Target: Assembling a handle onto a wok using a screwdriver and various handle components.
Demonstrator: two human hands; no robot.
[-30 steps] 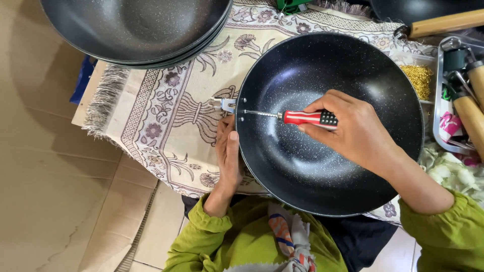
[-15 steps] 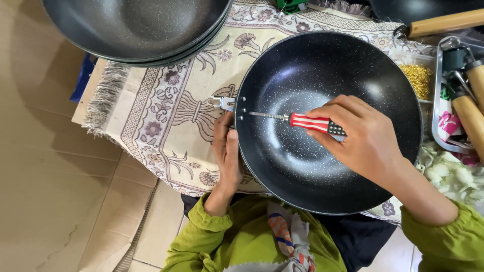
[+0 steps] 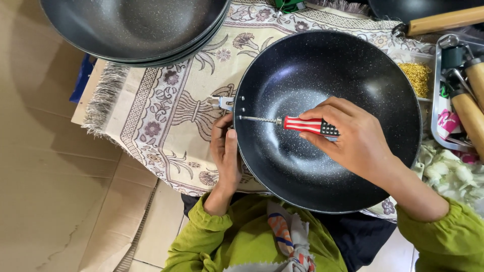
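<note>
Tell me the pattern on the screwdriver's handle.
Red and white stripes on the screwdriver handle, black checkered end; head view.

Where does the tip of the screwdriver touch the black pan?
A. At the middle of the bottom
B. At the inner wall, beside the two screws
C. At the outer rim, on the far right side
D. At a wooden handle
B: the right hand holds the red-striped screwdriver with its tip on the inner wall of the black pan, by the two screws; the left hand steadies the wall outside.

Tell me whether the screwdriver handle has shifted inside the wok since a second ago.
Yes. The red-striped screwdriver handle has slid slightly right, away from the rivets on the wok's left wall; the right hand went with it.
</note>
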